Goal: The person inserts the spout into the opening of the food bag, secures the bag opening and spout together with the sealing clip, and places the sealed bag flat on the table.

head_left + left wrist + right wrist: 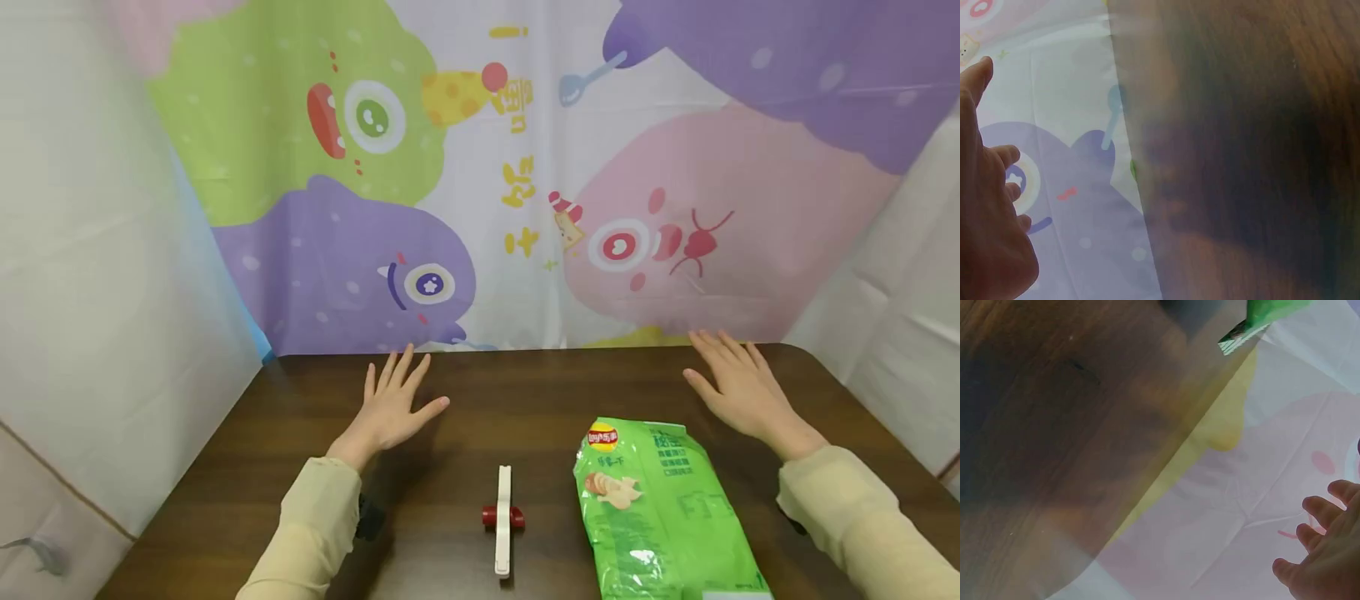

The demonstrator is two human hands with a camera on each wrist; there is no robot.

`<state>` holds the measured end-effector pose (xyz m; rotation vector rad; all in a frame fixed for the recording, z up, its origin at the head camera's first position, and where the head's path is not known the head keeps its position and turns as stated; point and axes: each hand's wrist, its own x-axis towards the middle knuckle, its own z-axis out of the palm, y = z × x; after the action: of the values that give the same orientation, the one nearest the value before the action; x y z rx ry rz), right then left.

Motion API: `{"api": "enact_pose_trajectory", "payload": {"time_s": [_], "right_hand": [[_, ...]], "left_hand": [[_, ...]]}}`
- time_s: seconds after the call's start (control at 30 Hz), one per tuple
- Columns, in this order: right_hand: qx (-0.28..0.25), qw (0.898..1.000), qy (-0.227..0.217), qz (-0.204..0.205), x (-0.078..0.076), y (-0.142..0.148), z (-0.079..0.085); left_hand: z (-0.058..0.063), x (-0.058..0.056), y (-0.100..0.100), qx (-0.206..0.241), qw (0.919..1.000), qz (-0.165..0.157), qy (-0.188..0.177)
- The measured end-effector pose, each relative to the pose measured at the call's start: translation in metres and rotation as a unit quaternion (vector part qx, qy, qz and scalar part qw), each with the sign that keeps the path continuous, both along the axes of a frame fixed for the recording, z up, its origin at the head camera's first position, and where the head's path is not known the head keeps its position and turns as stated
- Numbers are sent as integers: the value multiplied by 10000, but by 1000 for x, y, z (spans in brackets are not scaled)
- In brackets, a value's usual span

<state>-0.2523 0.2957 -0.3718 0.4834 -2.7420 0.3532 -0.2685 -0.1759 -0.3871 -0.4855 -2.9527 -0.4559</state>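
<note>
In the head view my left hand (390,410) is held out over the left part of the table, fingers spread and holding nothing. My right hand (741,390) reaches out on the right, also spread and bare. Nearest to it lies a green bag of Lay's potato chips (663,508), its lower end cut off by the frame edge. Between the hands, closer to me, rests a white bag sealing clip (504,525) with a dark red piece across its middle. The right wrist view catches a corner of the chip bag (1272,312) beyond my fingers (1322,512).
The dark wooden table (465,400) ends at a hanging cloth (517,300) printed with cartoon monsters. Plain white cloth (127,217) hangs along the left side, and more white cloth (892,267) along the right.
</note>
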Motion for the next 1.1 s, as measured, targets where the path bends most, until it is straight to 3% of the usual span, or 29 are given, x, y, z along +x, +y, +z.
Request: {"api": "enact_pose_trajectory", "payload": {"time_s": [0.17, 0.53, 0.87, 1.1], "right_hand": [[30, 10000, 20, 53, 1, -3, 3], [58, 9996, -97, 242, 4, -12, 3], [64, 9992, -171, 344, 5, -23, 7], [134, 9984, -147, 529, 8, -32, 9]], "left_hand": [[-1, 4, 2, 157, 9999, -34, -55], [-5, 16, 3, 270, 9982, 19, -535], [2, 23, 7, 471, 9954, -47, -838], [-4, 33, 8, 620, 9936, -113, -941]]}}
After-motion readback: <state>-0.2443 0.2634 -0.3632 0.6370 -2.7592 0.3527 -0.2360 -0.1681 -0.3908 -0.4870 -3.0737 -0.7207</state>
